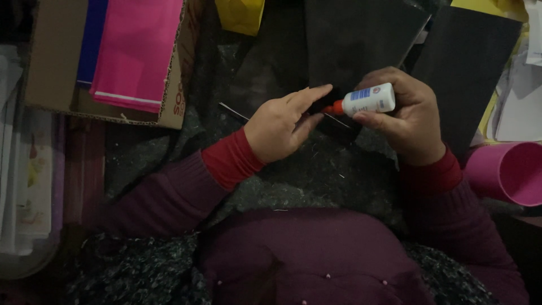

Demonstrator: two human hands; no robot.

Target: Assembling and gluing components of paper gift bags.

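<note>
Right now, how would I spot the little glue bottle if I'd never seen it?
Find the dark sheet across the top middle. Just below it, the right hand holds the glue bottle sideways. It is small and white, with an orange tip pointing at the left hand.

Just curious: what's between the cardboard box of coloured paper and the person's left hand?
In the head view, only dark speckled fabric and a thin metal rod lie between box and left hand.

We see the glue bottle (370, 100) in the right hand (407, 116), nozzle toward the left hand (283, 124) beside it — cardboard box (51, 62) far left, holding paper sheets (135, 51) — cup (508, 172) far right.
</note>
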